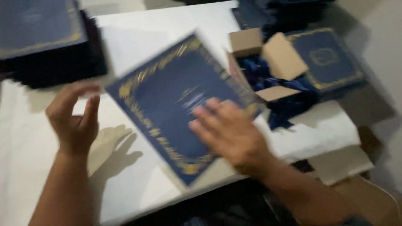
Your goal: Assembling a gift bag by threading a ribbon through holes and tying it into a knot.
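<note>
White table [138, 33], right hand [230, 132] on gold-bordered navy card [167, 100].

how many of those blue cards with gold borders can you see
3: one under the right hand at centre, one top left, one right of the box. Dark stacks may hide more.

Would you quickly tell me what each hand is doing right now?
Left hand: open, fingers curled, holding nothing, beside the card's left corner.
Right hand: fingers spread flat on the navy rectangular card with gold border; whether it grips is unclear through the blur.
</note>
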